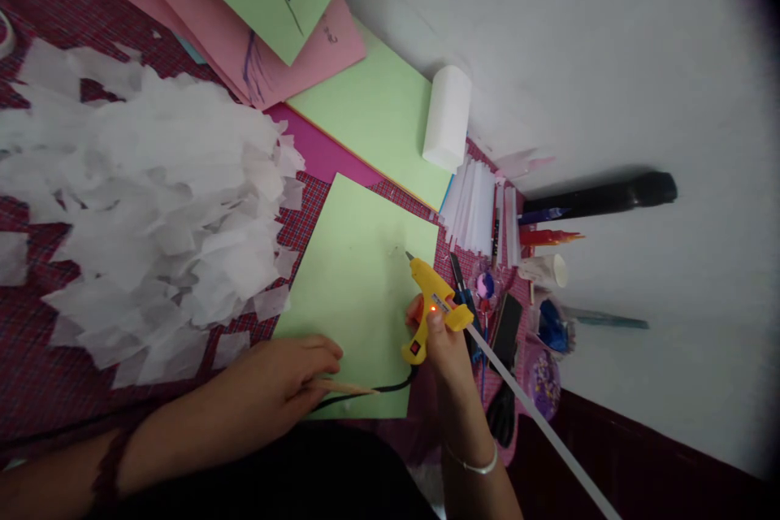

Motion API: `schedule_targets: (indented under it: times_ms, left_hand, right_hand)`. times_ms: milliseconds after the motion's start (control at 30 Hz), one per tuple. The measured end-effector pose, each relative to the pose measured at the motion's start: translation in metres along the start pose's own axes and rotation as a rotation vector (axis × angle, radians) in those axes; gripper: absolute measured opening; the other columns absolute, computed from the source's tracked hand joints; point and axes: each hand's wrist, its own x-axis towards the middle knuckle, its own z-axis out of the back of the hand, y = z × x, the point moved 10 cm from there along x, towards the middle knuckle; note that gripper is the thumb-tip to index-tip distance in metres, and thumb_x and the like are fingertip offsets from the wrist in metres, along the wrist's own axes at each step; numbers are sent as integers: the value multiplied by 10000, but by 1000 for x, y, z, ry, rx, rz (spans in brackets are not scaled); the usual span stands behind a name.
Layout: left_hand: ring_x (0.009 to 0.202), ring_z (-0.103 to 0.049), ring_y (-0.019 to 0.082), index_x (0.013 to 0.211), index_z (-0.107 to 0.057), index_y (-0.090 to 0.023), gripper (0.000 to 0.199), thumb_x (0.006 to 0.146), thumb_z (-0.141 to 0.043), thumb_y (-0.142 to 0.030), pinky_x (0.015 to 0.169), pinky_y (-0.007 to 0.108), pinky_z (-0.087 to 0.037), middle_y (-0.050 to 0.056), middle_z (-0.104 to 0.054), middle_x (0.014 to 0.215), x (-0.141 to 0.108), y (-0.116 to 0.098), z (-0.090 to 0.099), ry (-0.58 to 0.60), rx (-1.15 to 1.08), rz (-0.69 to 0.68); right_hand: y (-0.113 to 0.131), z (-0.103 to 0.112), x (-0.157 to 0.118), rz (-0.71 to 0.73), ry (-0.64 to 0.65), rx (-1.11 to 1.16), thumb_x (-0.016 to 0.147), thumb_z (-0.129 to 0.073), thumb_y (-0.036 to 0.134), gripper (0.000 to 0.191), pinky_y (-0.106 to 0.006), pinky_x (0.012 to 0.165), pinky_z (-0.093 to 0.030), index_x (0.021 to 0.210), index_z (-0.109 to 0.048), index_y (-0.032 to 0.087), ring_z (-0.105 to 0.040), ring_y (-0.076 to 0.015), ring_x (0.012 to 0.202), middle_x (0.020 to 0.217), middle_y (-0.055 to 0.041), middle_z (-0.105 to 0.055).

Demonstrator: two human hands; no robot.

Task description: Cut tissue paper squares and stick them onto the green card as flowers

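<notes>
My right hand (444, 341) is wrapped round a yellow hot glue gun (431, 292), whose small light glows red. Its nozzle points at the upper right part of a light green sheet of paper (347, 276), close to a faint clear spot there. A long whitish glue stick (536, 414) sticks out of the gun's back end. Between the fingers of my left hand (292, 370) is a thin wooden stick (342, 386), held over the lower part of the sheet. The gun's black cord (396, 384) passes near the stick's tip.
A large heap of white tissue paper squares (164, 203) covers the left. Pink cards (305, 65) and green cards (378, 114) lie at the back by a white block (448, 118). On the right are paper strips (472, 203), a cutter (460, 276), scissors (503, 414) and small cups (544, 270).
</notes>
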Motion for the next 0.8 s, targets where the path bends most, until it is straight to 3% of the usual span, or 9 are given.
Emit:
schedule_targets:
  times_ms: [200, 333, 400, 467, 633, 800]
  left_hand:
    - [920, -641, 189, 953, -662, -210, 229, 894, -441, -224, 788, 264, -484, 62, -686, 985, 0, -1, 0, 3, 0, -2]
    - [915, -643, 188, 930, -660, -210, 229, 910, -433, -232, 786, 263, -480, 61, -684, 996, 1, -1, 0, 17, -4, 12]
    - [919, -644, 189, 950, -661, -212, 230, 916, -436, -243, 789, 265, -482, 62, -685, 1004, 0, -1, 0, 17, -8, 16]
    - [921, -645, 192, 969, -663, -214, 230, 914, -442, -247, 790, 267, -484, 63, -687, 1003, 0, 0, 1, 11, -8, 16]
    - [920, -646, 197, 984, -664, -214, 241, 908, -437, -235, 793, 272, -486, 64, -690, 984, -1, 3, -1, 8, -4, 11]
    - [926, -644, 193, 996, -658, -214, 243, 893, -438, -215, 799, 270, -486, 60, -691, 998, 0, 3, -1, 2, 1, 7]
  right_hand:
    - [-7, 3, 1, -45, -62, 51, 809, -609, 588, 381, -256, 470, -429, 782, -596, 208, -500, -134, 550, 661, 6, -551]
    - [7, -6, 0, 29, 47, 98, 882, -567, 512, 297, -318, 654, -503, 891, -649, 226, -585, -184, 746, 840, -44, -632]
    - [10, -5, 0, 27, 39, 128, 887, -590, 452, 249, -330, 719, -503, 980, -664, 233, -592, -189, 819, 947, -55, -651]
    - [6, -2, 1, -10, -8, 150, 872, -620, 415, 231, -307, 670, -491, 1003, -661, 229, -580, -172, 777, 949, -48, -652]
    - [-7, 7, 4, -91, -145, 124, 830, -631, 446, 244, -262, 535, -454, 847, -616, 203, -546, -142, 627, 748, -16, -616]
    - [-7, 8, 7, -128, -154, 24, 744, -660, 476, 284, -256, 483, -451, 781, -592, 202, -540, -135, 552, 643, 8, -575]
